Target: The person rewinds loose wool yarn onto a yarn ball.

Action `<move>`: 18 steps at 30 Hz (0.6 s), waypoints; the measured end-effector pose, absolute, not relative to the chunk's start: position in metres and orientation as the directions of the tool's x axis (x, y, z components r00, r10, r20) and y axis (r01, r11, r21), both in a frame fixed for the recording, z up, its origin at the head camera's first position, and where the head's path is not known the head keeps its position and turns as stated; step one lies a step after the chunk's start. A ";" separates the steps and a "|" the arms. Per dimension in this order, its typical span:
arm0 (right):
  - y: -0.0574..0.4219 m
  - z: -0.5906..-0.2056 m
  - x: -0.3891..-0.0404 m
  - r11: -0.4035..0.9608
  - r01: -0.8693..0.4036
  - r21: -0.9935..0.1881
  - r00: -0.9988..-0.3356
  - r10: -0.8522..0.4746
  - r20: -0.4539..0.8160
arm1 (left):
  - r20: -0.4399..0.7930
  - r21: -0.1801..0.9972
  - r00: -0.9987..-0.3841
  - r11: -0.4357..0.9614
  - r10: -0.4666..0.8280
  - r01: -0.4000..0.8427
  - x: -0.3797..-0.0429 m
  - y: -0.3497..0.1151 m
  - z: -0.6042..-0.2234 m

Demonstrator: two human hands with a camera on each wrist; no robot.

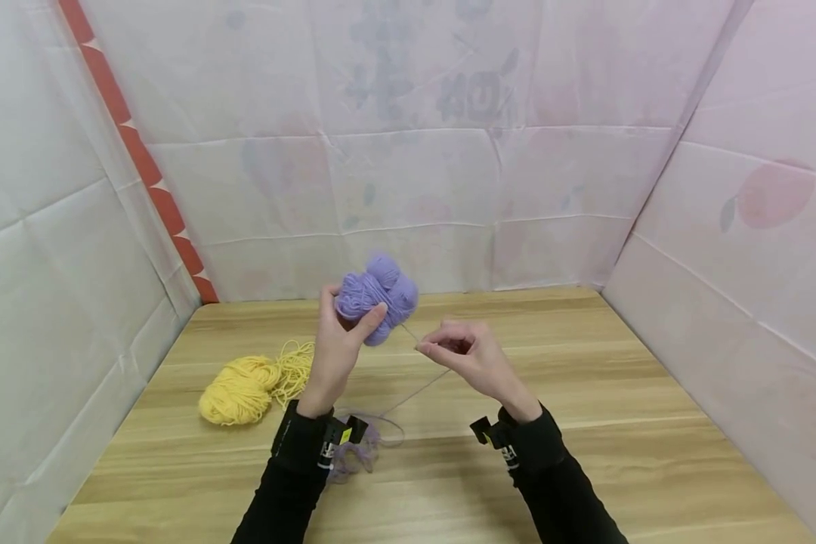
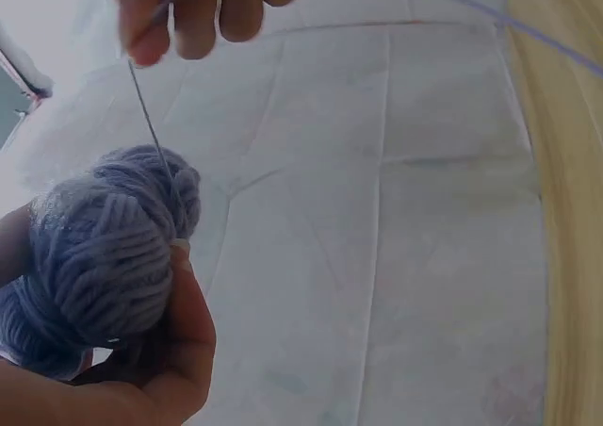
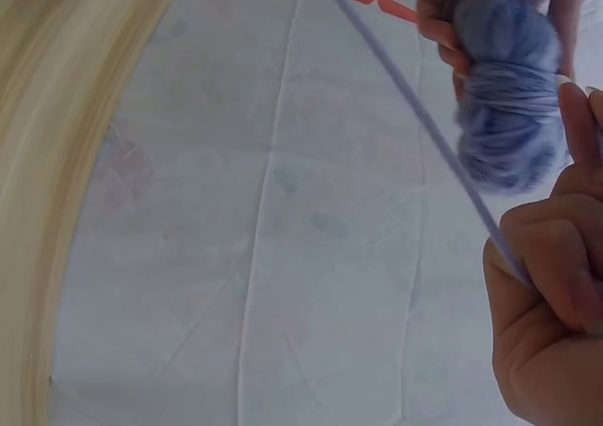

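A ball of purple yarn (image 1: 377, 296) is held up above the table by my left hand (image 1: 338, 349), thumb across its front and fingers behind. In the left wrist view the yarn ball (image 2: 113, 247) has its windings pulled in at the middle. My right hand (image 1: 472, 361) pinches a purple strand (image 1: 410, 332) that runs taut from the ball. From the right hand the strand goes on down to a loose purple tangle (image 1: 357, 453) on the table, partly hidden behind the left sleeve. In the right wrist view the strand (image 3: 415, 106) passes into the curled fingers (image 3: 556, 266).
A yellow yarn ball (image 1: 238, 393) lies on the wooden table (image 1: 585, 453) at the left, with loose yellow loops (image 1: 294, 370) beside it, partly behind the left hand. White printed sheets (image 1: 408, 181) wall the table at the back and both sides.
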State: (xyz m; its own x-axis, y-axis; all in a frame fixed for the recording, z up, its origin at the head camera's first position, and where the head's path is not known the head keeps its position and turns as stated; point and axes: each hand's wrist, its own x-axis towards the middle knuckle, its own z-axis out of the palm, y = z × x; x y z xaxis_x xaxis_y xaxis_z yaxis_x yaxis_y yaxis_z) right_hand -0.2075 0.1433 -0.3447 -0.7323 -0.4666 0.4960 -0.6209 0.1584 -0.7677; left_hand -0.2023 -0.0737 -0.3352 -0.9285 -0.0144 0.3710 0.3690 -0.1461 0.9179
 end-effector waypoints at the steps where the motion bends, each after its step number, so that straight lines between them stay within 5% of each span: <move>1: 0.144 -0.343 -0.206 0.158 -0.624 -0.765 -0.729 -0.469 0.498 | 0.375 0.921 -0.927 -0.107 -0.010 0.374 -0.203 -0.073 -0.336; 12: 0.165 -0.326 -0.194 0.022 -0.631 -0.776 -0.705 -0.434 0.561 | 0.502 0.744 -0.839 0.390 0.211 0.543 -0.205 -0.068 -0.342; 18: 0.172 -0.318 -0.190 0.068 -0.622 -0.780 -0.739 -0.381 0.555 | 0.468 0.673 -0.786 0.413 0.405 0.614 -0.202 -0.066 -0.343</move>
